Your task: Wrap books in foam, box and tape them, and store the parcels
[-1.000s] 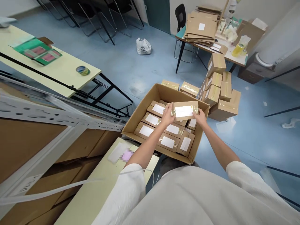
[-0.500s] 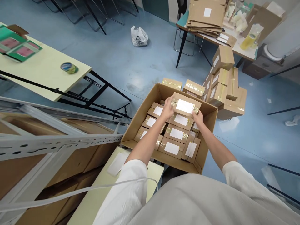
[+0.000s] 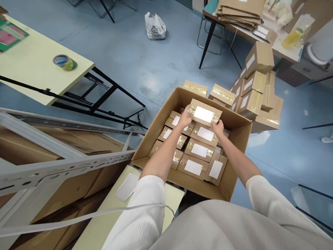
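A small brown box (image 3: 204,114) with a white label and yellowish tape is held between my two hands, near the far side of a big open carton (image 3: 156,133). My left hand (image 3: 185,118) grips its left end, and my right hand (image 3: 217,126) has hold of its right end. Below it in the carton lie several similar labelled boxes, among them one with its label up (image 3: 199,149) and one turned sideways (image 3: 216,169) at the near right. My left forearm hides part of the left-hand boxes.
Stacked boxes (image 3: 256,85) stand beyond the carton at the right. A metal shelf rack (image 3: 65,166) is close on the left. Tape rolls (image 3: 65,62) lie on a pale table (image 3: 33,59); a white bag (image 3: 155,27) sits on the floor.
The view has shifted, so the carton looks larger and extends further right. Within it, the held box sits slightly further left, away from the right wall. Both hands keep their hold.
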`<action>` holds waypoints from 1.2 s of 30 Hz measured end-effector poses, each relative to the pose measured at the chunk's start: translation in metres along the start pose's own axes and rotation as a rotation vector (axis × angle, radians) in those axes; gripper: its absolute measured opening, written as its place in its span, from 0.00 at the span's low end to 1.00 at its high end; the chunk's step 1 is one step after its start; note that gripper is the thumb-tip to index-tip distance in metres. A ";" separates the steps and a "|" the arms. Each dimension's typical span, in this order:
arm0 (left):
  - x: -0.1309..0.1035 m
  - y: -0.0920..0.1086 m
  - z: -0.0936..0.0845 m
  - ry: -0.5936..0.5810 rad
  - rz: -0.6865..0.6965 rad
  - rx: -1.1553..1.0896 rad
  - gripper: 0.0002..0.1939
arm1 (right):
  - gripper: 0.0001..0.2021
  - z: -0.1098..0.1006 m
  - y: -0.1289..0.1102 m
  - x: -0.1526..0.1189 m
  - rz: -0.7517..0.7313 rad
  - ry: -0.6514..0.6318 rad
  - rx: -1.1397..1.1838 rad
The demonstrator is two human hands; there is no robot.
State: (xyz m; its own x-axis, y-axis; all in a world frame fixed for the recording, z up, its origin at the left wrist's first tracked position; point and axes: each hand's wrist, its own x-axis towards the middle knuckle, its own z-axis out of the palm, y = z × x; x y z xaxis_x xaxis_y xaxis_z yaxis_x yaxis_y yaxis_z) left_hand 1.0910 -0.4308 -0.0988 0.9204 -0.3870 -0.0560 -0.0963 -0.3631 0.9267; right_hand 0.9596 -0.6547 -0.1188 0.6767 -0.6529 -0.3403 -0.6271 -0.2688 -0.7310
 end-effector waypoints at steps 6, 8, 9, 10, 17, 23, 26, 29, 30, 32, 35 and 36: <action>-0.029 -0.018 -0.007 0.060 -0.133 0.149 0.50 | 0.22 0.040 -0.016 0.020 0.037 -0.045 -0.102; -0.045 -0.022 -0.007 0.057 -0.138 0.195 0.49 | 0.21 0.059 -0.022 0.029 0.035 -0.066 -0.125; -0.052 -0.024 -0.006 0.037 -0.148 0.214 0.48 | 0.21 0.068 -0.025 0.033 0.036 -0.076 -0.151; -0.059 -0.026 -0.005 0.015 -0.161 0.234 0.48 | 0.21 0.078 -0.027 0.037 0.040 -0.087 -0.184; -0.087 -0.041 -0.004 -0.089 -0.188 0.326 0.40 | 0.19 0.135 -0.032 0.053 0.055 -0.100 -0.295; -0.093 -0.055 -0.009 -0.105 -0.185 0.388 0.33 | 0.21 0.160 -0.026 0.061 0.077 -0.118 -0.451; -0.095 -0.058 -0.011 -0.142 -0.209 0.425 0.32 | 0.22 0.162 -0.025 0.065 0.131 -0.136 -0.484; -0.097 -0.056 -0.014 -0.187 -0.226 0.467 0.31 | 0.22 0.158 -0.027 0.068 0.166 -0.165 -0.505; -0.097 -0.054 -0.015 -0.195 -0.231 0.477 0.31 | 0.22 0.155 -0.028 0.069 0.154 -0.181 -0.520; -0.098 -0.048 -0.017 -0.205 -0.246 0.490 0.30 | 0.21 0.149 -0.028 0.069 0.094 -0.232 -0.550; -0.098 -0.039 -0.018 -0.214 -0.258 0.500 0.30 | 0.20 0.137 -0.026 0.067 -0.011 -0.372 -0.551; -0.098 -0.036 -0.018 -0.214 -0.256 0.503 0.30 | 0.21 0.134 -0.025 0.067 -0.041 -0.423 -0.537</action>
State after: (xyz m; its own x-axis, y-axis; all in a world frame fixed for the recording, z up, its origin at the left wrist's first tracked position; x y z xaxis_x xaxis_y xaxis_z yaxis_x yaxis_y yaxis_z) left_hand 1.0111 -0.3651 -0.1199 0.8461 -0.3780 -0.3758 -0.0976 -0.8030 0.5879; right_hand 1.0720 -0.5968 -0.2019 0.7277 -0.3311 -0.6007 -0.6285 -0.6725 -0.3908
